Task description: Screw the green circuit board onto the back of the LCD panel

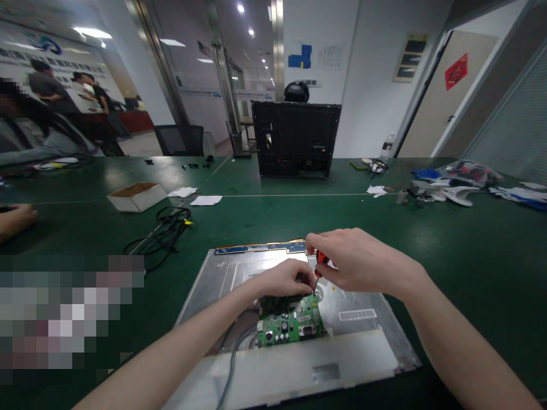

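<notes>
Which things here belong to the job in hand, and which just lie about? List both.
Apparently in the job:
screwdriver, held in the right grip
green circuit board, at the left grip
silver metal panel, under the board
grey cable, across the panel

Apparently lying about:
black cables
open white box
white papers
bottle

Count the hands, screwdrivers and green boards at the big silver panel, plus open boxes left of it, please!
Hands: left hand, right hand: 2
Screwdriver: 1
Green board: 1
Open box: 1
Total: 5
</notes>
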Demonstrator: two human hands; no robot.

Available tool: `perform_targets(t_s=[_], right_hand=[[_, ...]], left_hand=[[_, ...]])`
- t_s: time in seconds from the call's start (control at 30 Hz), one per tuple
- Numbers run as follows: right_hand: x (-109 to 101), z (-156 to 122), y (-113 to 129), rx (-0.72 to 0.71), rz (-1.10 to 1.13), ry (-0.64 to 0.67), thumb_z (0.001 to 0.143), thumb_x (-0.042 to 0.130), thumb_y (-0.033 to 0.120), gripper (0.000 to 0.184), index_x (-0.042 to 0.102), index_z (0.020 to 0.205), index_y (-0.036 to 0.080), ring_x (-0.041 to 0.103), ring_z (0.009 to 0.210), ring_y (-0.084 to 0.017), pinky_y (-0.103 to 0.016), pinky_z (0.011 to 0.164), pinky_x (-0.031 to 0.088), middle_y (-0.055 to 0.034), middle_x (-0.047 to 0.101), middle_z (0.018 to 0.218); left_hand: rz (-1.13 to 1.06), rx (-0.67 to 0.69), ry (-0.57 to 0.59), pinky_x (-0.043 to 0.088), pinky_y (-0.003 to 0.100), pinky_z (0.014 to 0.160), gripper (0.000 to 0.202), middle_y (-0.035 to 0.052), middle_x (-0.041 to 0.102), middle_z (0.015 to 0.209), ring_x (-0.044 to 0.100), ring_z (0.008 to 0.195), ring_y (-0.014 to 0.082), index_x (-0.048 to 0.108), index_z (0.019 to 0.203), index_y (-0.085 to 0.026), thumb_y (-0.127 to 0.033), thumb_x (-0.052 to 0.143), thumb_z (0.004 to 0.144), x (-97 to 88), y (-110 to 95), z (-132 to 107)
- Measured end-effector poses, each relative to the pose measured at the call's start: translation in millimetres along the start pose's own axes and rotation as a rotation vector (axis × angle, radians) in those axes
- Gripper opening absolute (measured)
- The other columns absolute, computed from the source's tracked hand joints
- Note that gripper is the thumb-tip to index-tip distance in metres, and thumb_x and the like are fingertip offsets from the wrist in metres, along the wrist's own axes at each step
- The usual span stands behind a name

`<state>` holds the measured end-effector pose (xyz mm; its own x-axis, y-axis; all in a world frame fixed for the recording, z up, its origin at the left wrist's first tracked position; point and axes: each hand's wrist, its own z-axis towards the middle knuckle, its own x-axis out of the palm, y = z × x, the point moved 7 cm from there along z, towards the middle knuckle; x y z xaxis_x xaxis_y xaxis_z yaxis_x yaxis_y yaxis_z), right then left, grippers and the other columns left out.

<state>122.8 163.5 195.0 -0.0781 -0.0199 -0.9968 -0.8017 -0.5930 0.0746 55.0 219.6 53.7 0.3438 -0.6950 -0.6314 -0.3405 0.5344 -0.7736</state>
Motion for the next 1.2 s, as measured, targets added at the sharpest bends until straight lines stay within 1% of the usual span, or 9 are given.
perform_targets(t_s=[0.43,0.7,0.93,1.1,1.2], right_hand=[[0.9,1.8,-2.2,0.020,-0.018,-0.013,0.086,0.048,0.023,0.015,0.054,0.099,0.020,0.059,0.070,-0.018,-0.027,0.053,0.028,-0.0031,0.067,0.083],[1.6,2.1,-3.1,0.032,-0.034,0.003,0.087,0.048,0.024,0.014,0.054,0.099,0.020,0.060,0.071,-0.017,-0.027,0.054,0.030,-0.0031,0.067,0.084],[0.7,1.3,-3.1,0.027,-0.032,-0.011,0.087,0.048,0.024,0.012,0.053,0.097,0.020,0.059,0.068,-0.017,-0.027,0.053,0.029,-0.0024,0.067,0.082],[0.4,1.9,-3.1,0.017,-0.033,-0.028,0.087,0.048,0.027,0.014,0.054,0.098,0.021,0.059,0.068,-0.018,-0.027,0.051,0.028,-0.0020,0.067,0.081],[-0.2,3.0,-4.6,0.043,-0.046,-0.027,0.088,0.050,0.029,0.014,0.055,0.098,0.021,0.059,0.066,-0.018,-0.027,0.051,0.028,-0.0019,0.067,0.078]], left_hand=[[-0.005,-0.017,0.003,0.042,0.020,0.063,0.011,-0.0004,0.066,0.075,0.060,0.070,0.0143,0.069,0.081,-0.014,-0.011,0.063,0.072,0.5,1.3,-0.4],[-0.017,-0.017,0.000,0.042,0.020,0.062,0.011,-0.0012,0.065,0.073,0.058,0.070,0.0142,0.069,0.079,-0.015,-0.011,0.063,0.071,0.3,1.3,-0.1],[-0.037,-0.006,-0.005,0.042,0.021,0.065,0.011,-0.0009,0.066,0.074,0.059,0.070,0.0143,0.069,0.078,-0.015,-0.010,0.063,0.071,-0.4,-0.6,-0.3],[-0.055,-0.020,-0.010,0.043,0.020,0.062,0.011,-0.0009,0.064,0.072,0.058,0.068,0.0139,0.068,0.077,-0.014,-0.009,0.062,0.070,0.2,-1.1,-1.1],[-0.067,-0.024,-0.013,0.043,0.020,0.061,0.011,-0.0005,0.063,0.071,0.058,0.067,0.0139,0.067,0.077,-0.014,-0.008,0.062,0.070,0.6,-2.1,-1.6]])
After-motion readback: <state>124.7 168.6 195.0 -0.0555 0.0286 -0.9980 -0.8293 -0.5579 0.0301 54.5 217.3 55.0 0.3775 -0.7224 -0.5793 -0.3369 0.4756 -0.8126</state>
